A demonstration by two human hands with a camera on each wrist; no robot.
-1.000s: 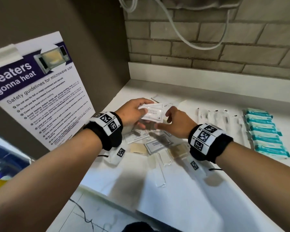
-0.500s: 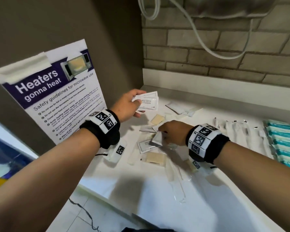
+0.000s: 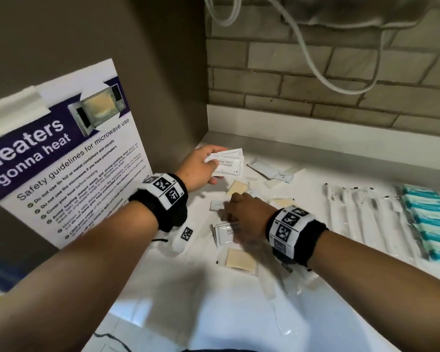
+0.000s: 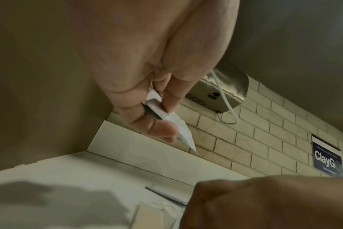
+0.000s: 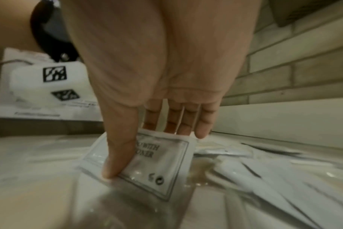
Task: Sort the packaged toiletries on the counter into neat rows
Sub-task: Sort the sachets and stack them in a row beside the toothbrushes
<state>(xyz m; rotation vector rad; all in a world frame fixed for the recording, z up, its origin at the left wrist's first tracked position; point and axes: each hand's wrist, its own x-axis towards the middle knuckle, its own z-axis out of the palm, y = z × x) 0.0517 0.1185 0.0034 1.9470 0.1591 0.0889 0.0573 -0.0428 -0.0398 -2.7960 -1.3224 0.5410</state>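
Observation:
My left hand is raised over the back left of the white counter and grips a small stack of white shampoo sachets. In the left wrist view, thumb and fingers pinch the stack. My right hand reaches down into the loose pile. In the right wrist view it pinches one white shampoo sachet between thumb and fingers, tilted up off the counter. Another sachet lies partly under that hand.
Tan soap bars and small white packets lie scattered. To the right are a row of wrapped toothbrushes and a row of teal packets. A microwave poster leans at the left. A brick wall rises behind, with a hanging cable.
My left hand carried the sachet stack up and to the back left. My right hand left the stack, dropped to the pile and took hold of a single sachet.

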